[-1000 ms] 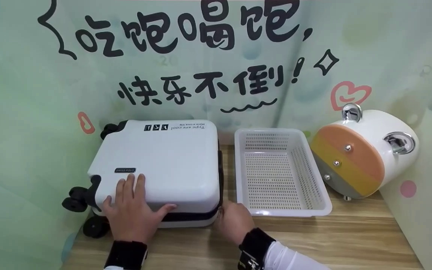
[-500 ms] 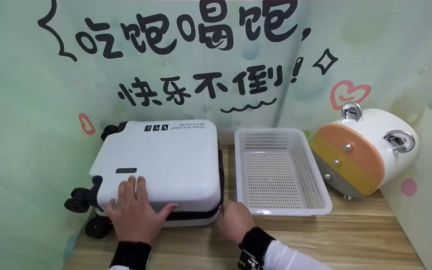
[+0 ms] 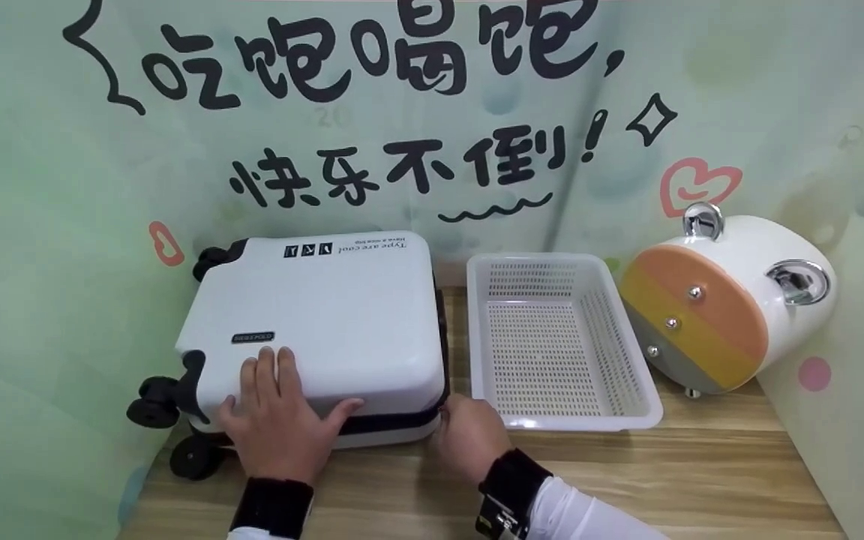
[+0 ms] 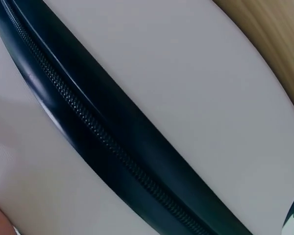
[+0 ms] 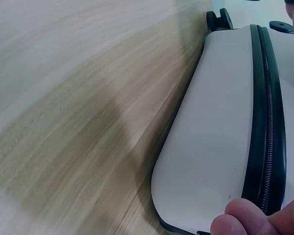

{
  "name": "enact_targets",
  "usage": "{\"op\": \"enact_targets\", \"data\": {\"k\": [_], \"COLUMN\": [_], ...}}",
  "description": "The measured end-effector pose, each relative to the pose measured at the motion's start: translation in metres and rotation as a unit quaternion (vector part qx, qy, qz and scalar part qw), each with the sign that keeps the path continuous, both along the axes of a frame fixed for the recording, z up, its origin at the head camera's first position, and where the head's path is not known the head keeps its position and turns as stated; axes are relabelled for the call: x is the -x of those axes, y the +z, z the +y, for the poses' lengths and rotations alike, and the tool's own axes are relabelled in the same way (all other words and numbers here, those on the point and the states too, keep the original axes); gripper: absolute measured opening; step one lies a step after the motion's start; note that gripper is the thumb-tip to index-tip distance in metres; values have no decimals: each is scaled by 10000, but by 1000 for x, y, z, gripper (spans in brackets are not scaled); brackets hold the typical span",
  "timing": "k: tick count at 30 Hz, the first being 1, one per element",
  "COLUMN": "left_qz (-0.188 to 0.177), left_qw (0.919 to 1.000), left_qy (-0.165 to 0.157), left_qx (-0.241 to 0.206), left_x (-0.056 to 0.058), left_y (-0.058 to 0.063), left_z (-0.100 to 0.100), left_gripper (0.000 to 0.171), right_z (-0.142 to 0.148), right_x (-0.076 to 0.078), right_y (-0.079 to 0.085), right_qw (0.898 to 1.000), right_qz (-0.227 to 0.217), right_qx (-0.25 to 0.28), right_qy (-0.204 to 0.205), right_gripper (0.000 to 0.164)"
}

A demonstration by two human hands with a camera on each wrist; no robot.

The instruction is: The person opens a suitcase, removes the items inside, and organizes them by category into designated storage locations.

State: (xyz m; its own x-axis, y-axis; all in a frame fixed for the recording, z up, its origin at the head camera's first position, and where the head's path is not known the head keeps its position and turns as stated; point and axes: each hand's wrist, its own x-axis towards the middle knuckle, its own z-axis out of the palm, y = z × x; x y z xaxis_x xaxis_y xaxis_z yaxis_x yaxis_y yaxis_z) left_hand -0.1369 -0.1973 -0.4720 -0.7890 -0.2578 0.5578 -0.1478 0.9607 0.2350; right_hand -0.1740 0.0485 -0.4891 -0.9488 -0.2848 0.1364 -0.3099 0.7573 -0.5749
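Note:
A white hard-shell suitcase [image 3: 327, 315] lies flat on the wooden table, its wheels to the left. My left hand [image 3: 278, 420] rests spread on its top near the front edge, thumb pointing right above the dark seam. Along that seam runs a black zipper [image 4: 93, 122], its teeth meshed in the left wrist view. At the front right corner my right hand [image 3: 473, 435] has its fingers curled. Its thumb and fingertips [image 5: 250, 215] pinch at the zipper [image 5: 268, 147] in the right wrist view; the zipper pull is hidden behind them.
A white perforated plastic basket [image 3: 548, 420] stands just right of the suitcase, close to my right hand. Further right sits a white drum-shaped object [image 3: 792, 300] with a striped face and chrome fittings. Black wheels [image 3: 196, 456] stick out at the left. A printed backdrop [image 3: 372, 217] rises behind.
My left hand has slid slightly right on the suitcase top. The suitcase has shifted a little in view, while my right hand stays at the front right corner.

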Motion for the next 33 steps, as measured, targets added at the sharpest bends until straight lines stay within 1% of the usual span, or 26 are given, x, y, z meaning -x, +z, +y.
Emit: {"op": "enact_targets", "data": {"k": [3, 7, 9, 11, 13, 15, 17, 19, 21, 24, 28, 33], "left_qz": [-6, -42, -107, -246, -430, -667, -929, -1129, -1252, -1218, -1124, -1064], "left_qw": [10000, 9998, 9996, 9992, 9981, 9965, 9946, 9927, 9913, 9914, 9925, 9923], "left_qy": [83, 183, 159, 27, -168, -272, -238, -102, 22, 101, 251, 516], "left_qx": [-5, -71, -185, -313, -407, -437, -392, -405, -415, -459, -406, -373], "left_x": [2, 3, 3, 3, 1, -1, -3, -6, -7, -7, -7, -9], "left_y": [1, 2, 6, 13, 21, 29, 35, 38, 38, 36, 32, 27], "left_z": [4, 11, 13, 12, 4, -12, -32, -50, -64, -72, -69, -56], "left_gripper": [126, 126, 126, 124, 118, 115, 116, 120, 126, 129, 131, 132], "right_z": [-2, -8, -10, -11, -11, -10, -10, -10, -10, -10, -9, -7], "right_x": [-2, -6, -7, -7, -6, -5, -5, -4, -4, -3, -1, 2], "right_y": [0, -1, -2, -3, -3, -4, -4, -4, -5, -5, -7, -7], "right_qw": [9999, 9993, 9989, 9985, 9983, 9985, 9987, 9991, 9992, 9992, 9994, 9995], "right_qz": [134, 332, 413, 494, 543, 509, 462, 389, 366, 356, 268, 220], "right_qx": [19, 89, 121, 144, 156, 168, 167, 163, 158, 178, 230, 242], "right_qy": [-31, 139, 181, 169, 122, 104, 105, 90, 67, 50, 59, -18], "right_gripper": [16, 16, 16, 16, 16, 15, 15, 14, 13, 13, 12, 16]}}
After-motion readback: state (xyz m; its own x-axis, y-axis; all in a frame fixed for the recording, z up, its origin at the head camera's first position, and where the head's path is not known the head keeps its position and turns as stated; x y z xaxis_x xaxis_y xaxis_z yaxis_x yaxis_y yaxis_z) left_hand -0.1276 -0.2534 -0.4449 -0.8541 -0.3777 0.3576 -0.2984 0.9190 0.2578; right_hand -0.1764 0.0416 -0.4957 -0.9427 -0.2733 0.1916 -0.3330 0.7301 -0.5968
